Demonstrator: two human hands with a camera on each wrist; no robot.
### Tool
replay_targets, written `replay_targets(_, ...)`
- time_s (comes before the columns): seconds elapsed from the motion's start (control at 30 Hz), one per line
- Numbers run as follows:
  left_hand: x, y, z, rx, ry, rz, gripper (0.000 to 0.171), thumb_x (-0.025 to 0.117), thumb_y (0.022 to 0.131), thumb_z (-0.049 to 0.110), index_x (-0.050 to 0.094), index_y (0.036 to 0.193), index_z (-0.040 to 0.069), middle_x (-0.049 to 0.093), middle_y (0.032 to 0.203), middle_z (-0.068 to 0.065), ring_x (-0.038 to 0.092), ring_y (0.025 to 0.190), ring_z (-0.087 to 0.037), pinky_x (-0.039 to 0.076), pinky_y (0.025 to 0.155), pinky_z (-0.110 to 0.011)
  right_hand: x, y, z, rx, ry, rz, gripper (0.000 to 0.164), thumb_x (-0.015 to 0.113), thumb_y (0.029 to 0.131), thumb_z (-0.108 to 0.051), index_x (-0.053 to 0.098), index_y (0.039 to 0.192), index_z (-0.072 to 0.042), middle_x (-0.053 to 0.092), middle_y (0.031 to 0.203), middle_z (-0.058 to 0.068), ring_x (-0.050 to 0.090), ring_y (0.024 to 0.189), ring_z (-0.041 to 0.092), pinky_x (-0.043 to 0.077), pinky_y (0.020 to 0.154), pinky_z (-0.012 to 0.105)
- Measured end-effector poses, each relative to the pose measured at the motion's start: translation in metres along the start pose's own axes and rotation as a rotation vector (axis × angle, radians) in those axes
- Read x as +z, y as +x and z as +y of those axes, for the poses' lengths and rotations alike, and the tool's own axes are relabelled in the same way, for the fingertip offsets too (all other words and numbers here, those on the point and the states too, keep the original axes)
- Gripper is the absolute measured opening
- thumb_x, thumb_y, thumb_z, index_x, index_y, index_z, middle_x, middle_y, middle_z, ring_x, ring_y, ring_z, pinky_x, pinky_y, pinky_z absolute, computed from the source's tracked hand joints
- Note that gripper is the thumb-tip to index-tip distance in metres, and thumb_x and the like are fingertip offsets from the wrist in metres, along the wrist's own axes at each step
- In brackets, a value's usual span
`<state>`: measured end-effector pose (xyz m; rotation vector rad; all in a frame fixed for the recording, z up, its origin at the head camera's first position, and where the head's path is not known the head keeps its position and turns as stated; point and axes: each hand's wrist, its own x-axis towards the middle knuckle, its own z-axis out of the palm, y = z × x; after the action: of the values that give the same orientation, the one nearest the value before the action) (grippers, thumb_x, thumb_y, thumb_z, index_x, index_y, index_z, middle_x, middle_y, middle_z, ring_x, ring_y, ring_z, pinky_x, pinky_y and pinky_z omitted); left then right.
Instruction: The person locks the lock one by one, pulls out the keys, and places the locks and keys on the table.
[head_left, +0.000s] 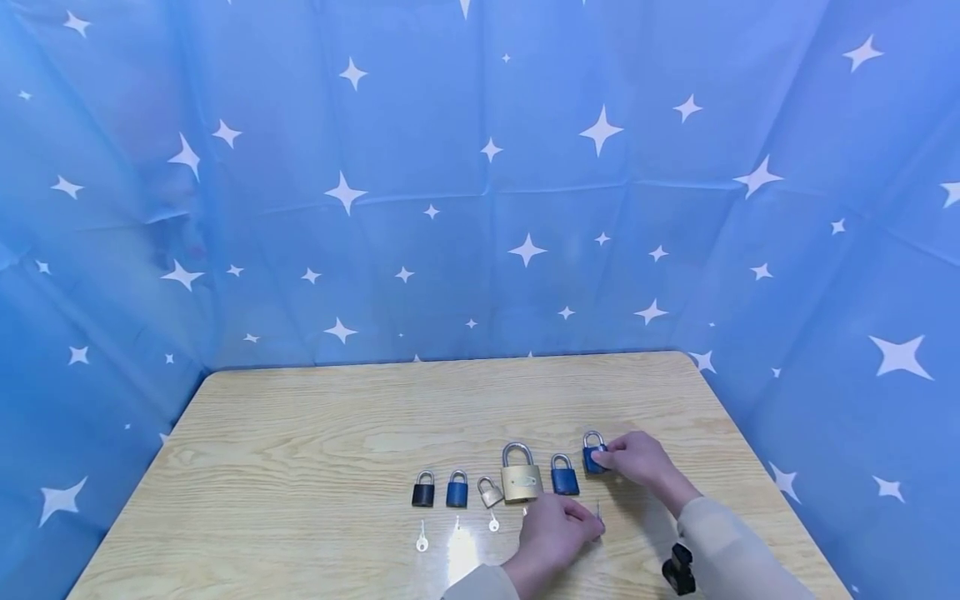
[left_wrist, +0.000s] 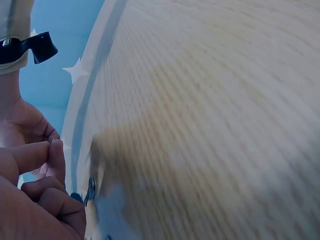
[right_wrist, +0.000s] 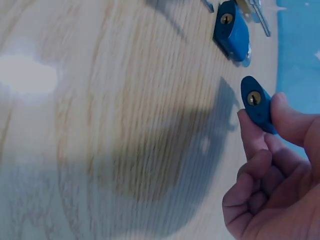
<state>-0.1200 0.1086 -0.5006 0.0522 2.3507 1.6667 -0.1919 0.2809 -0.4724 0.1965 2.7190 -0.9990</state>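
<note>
At the right end of a row of padlocks, my right hand [head_left: 641,460] holds a blue padlock [head_left: 594,458] between thumb and fingers. Its shackle points away from me, and the brass keyhole [right_wrist: 254,98] shows in the right wrist view. Nearer to me, my left hand [head_left: 555,529] pinches a small key [head_left: 598,507], of which only a thin part shows past the fingertips. The fingers in the left wrist view [left_wrist: 37,160] hide most of it. Another blue padlock [head_left: 564,476] lies just left of the held one.
Further left lie a large brass padlock [head_left: 522,482], a small brass-coloured padlock [head_left: 491,494], a blue padlock [head_left: 457,490] and a black padlock [head_left: 423,492]. Keys [head_left: 422,537] lie in front of them. A starred blue curtain [head_left: 420,167] surrounds the wooden table [head_left: 300,433].
</note>
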Motion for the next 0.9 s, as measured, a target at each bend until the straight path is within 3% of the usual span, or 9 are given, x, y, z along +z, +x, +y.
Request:
replay_targets(0.33,0.009,0.002,0.000,-0.051,0.131,0.082,0.015,0.079,0.068,0.022,0.067,0.060,0.025,0.059,0.062,0.015,0.051,0.060,-0.005,0.042,0.057,-0.030,0.004,-0.003,0.004,-0.009,-0.014,-0.022,0.040,0.069,0.086,-0.028,0.048,0.056,-0.012,0.032,0.051,-0.006,0.032,0.051,0.013,0.026,0.051,0.027)
replay_targets(0.6,0.014,0.005,-0.002,-0.067,0.183,0.133,0.018,0.080,0.066,0.021,0.064,0.058,0.026,0.058,0.061,0.015,0.050,0.060,-0.006,0.041,0.055,-0.031,0.007,0.000,0.009,0.019,-0.055,-0.005,0.047,0.072,0.083,-0.037,0.044,0.051,-0.015,0.030,0.048,-0.007,0.028,0.048,0.011,0.024,0.051,0.026)
replay_targets(0.9,0.020,0.008,-0.004,-0.053,0.227,0.157,0.017,0.081,0.064,0.022,0.065,0.059,0.026,0.059,0.063,0.015,0.051,0.060,-0.008,0.041,0.054,-0.032,0.007,-0.001,0.016,0.065,-0.084,-0.001,0.034,0.074,0.079,-0.038,0.062,0.062,-0.010,0.043,0.054,-0.005,0.042,0.058,0.014,0.031,0.056,0.028)
